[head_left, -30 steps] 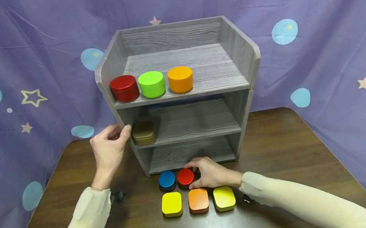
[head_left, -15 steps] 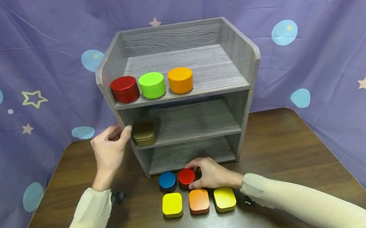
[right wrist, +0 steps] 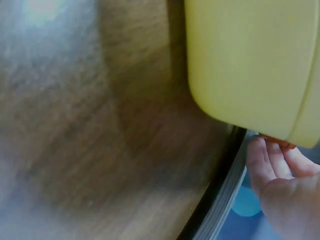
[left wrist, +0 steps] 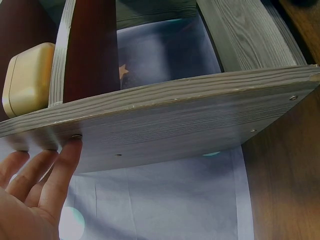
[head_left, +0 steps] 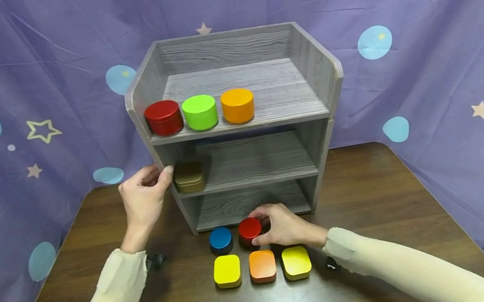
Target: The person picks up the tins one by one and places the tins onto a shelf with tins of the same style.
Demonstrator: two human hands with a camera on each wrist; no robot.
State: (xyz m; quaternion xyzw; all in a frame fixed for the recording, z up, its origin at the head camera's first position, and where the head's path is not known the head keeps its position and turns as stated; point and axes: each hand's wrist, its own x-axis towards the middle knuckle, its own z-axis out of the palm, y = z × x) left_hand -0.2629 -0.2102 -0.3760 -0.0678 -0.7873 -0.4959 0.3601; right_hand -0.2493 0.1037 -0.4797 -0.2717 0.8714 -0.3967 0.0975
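A small red round tin [head_left: 249, 229] stands in front of the grey shelf unit [head_left: 247, 183]. My right hand [head_left: 283, 225] pinches it between thumb and fingers from the right. In the right wrist view a yellow tin [right wrist: 250, 60] hides most of what the right hand [right wrist: 282, 185] grips. At the unit's left side, my left hand [head_left: 144, 197] rests its fingertips against the outer panel [left wrist: 150, 127], as the left wrist view shows. A gold square tin [head_left: 190, 177] sits on the middle shelf, just inside that panel.
Left of the red tin stands a blue round tin [head_left: 220, 240]. Nearer me, a yellow [head_left: 227, 271], an orange [head_left: 262, 266] and another yellow square tin [head_left: 296, 262] form a row. Dark red [head_left: 164, 117], green [head_left: 200, 112] and orange round tins [head_left: 237, 105] line the top shelf.
The red tin has shifted slightly right and up in the head view, away from the blue one, in my right hand's grip. My left hand stays put.
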